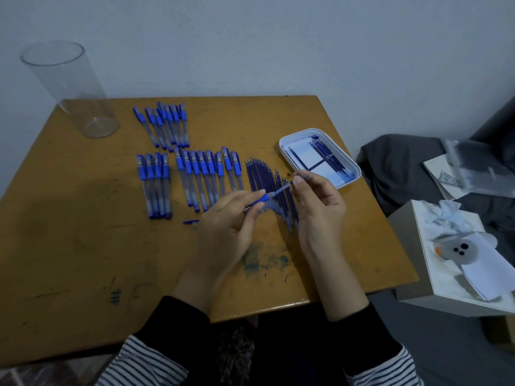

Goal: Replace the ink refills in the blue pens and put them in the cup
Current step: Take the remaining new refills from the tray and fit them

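Table (69,232) (wooden): pens (195,174), refills (259,176), cup (75,90), tray (298,133)

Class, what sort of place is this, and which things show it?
Probably a room at home: a worn, ink-stained wooden table against a plain wall, with a tissue box and dark cloth beside it.

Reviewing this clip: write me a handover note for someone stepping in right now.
Left hand grips the blue grip end of the held pen; right hand pinches its other end.
Capped pens lie in groups on the table; loose refills in a row beside them; other refills in the white tray.
Done: nothing in the cup yet.
Left: finish this pen, then the rest.
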